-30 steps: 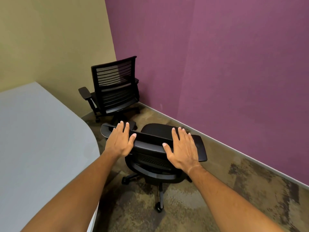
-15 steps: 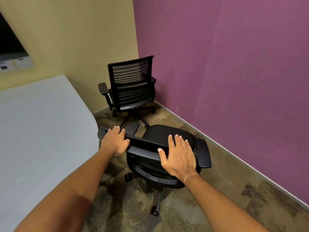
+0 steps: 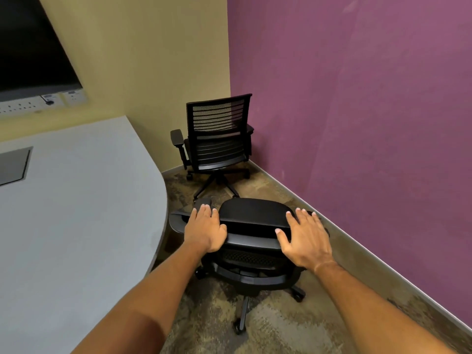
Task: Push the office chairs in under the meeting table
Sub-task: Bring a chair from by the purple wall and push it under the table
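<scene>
Neither chair is under the desk (image 3: 76,200) yet. The near chair (image 3: 252,218) stands on the carpet (image 3: 281,328) just beside the desk's rounded edge. It seems to face the corner rather than the desk, though its backrest (image 3: 255,241) hides much of it. Both hands lie flat on the backrest top with straight fingers, the left hand (image 3: 204,229) close-fingered and the right hand (image 3: 305,238) spread. The far chair (image 3: 218,139) sits untouched in the corner. I judge both pushes remain.

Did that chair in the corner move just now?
No. The corner chair still stands where the yellow wall and purple wall meet; only the view turned.
</scene>
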